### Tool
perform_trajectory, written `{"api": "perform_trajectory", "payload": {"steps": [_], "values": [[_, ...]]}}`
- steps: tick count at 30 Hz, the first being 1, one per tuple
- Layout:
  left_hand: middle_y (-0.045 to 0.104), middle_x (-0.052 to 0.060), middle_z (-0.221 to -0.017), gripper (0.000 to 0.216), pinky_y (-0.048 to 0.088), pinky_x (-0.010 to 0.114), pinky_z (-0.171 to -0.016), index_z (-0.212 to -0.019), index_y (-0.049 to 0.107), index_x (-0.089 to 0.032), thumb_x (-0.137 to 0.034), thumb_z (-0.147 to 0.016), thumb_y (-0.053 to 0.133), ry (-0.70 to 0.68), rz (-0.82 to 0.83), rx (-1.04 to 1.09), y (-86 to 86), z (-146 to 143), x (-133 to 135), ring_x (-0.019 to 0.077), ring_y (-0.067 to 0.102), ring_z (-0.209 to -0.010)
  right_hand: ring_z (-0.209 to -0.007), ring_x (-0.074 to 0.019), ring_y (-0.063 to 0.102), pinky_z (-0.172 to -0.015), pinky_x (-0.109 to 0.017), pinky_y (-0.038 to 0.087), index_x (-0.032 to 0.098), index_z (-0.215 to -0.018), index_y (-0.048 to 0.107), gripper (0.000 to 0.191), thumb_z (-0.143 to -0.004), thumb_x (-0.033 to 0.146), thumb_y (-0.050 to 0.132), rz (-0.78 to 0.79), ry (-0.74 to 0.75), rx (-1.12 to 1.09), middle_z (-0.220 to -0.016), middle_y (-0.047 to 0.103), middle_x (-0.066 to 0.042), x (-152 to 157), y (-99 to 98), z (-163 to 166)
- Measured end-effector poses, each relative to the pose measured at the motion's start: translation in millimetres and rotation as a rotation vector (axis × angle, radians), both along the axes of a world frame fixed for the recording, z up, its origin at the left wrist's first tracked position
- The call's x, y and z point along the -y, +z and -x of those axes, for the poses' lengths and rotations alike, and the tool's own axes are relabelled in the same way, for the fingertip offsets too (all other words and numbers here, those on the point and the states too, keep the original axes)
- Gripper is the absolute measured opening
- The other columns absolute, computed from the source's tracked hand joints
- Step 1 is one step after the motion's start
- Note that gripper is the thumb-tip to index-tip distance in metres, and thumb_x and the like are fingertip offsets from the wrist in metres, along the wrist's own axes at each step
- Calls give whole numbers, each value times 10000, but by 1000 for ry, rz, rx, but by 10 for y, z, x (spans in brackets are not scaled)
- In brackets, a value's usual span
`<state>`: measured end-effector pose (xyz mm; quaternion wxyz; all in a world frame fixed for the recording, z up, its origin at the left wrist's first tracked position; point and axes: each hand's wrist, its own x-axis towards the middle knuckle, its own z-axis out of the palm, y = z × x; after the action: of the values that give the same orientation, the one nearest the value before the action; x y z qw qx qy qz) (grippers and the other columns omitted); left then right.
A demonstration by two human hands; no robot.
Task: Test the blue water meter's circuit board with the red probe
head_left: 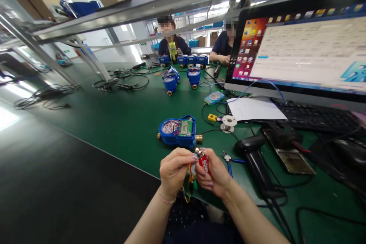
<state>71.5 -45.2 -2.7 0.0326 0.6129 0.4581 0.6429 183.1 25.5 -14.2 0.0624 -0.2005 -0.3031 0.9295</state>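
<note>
My right hand (213, 173) grips the red lighter (203, 162); my left hand (174, 169) pinches the wires (190, 171), best held steady near the flame end.

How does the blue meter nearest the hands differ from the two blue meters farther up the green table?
The near meter lies flat with its cover off, showing wires and a small circuit board; the two far meters show no such opened inside. The near meter sits alone, just beyond the left hand and right hand; the far meters sit side by side. All have blue bodies and brass ends.
</note>
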Motion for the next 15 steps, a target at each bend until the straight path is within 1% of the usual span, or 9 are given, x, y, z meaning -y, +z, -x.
{"api": "perform_trajectory", "payload": {"steps": [4,11,15], "values": [[652,24,-787,259,528,215,-649,-834,658,-165,58,-703,636,2,6,23,-2,-1,-4,115,618,-731,-207,-40,171,-236,-152,132,178,-372,401,595,-790,578,258,6,28,-12,-267,215,61,-4,-26,5],[653,16,-790,275,524,203,-661,-832,659,-163,71,-689,640,4,-10,19,-5,-15,-26,106,612,-738,-214,-41,165,-235,-155,138,181,-391,399,581,-795,573,256,20,53,-49,-275,217,66,-27,-59,-11],[655,23,-807,286,529,240,-670,-841,661,-164,75,-686,639,4,-18,19,-44,4,-38,125,616,-755,-219,-42,161,-240,-160,127,180,-394,399,592,-809,572,242,9,48,-62,-280,222,63,-30,-68,-25]]}}
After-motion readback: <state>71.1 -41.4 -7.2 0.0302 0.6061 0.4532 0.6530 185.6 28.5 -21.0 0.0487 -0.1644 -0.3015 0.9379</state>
